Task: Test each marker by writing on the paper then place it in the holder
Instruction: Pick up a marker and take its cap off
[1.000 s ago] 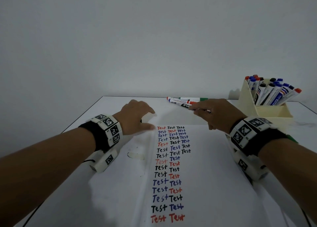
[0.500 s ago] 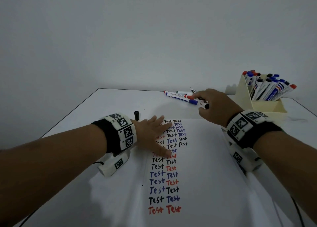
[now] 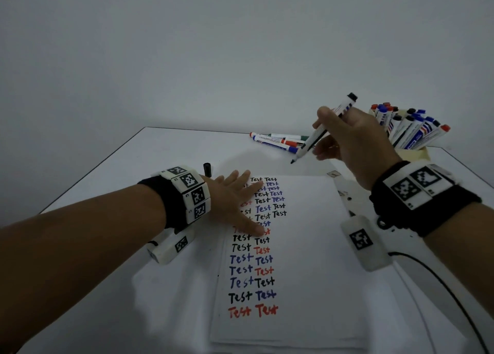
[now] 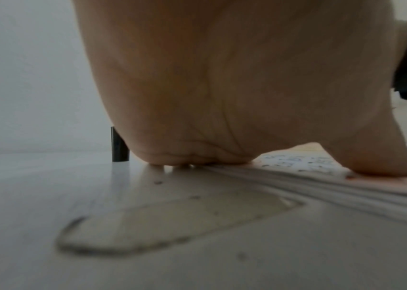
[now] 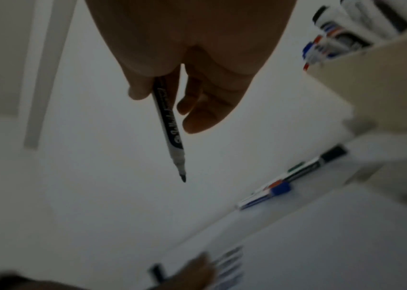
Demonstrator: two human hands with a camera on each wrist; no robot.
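My right hand (image 3: 344,137) grips an uncapped black marker (image 3: 322,129) in the air above the paper's far edge, tip pointing down; in the right wrist view the marker (image 5: 169,125) hangs from the fingers (image 5: 197,109). My left hand (image 3: 235,198) lies flat with spread fingers on the paper (image 3: 307,246), which is covered with rows of "Test" in black, blue and red. A black cap (image 3: 207,169) stands upright on the table beside the left hand, also seen as the cap (image 4: 119,145). The beige holder (image 3: 417,153) at far right is full of several markers.
Three loose markers (image 3: 278,141) lie on the white table (image 3: 107,193) beyond the paper. A black cable (image 3: 441,281) runs along the right side. The table's far edge meets a plain wall.
My right hand has lifted the black marker off the table and turned it tip-down. My left hand set the cap down and moved flat onto the paper.
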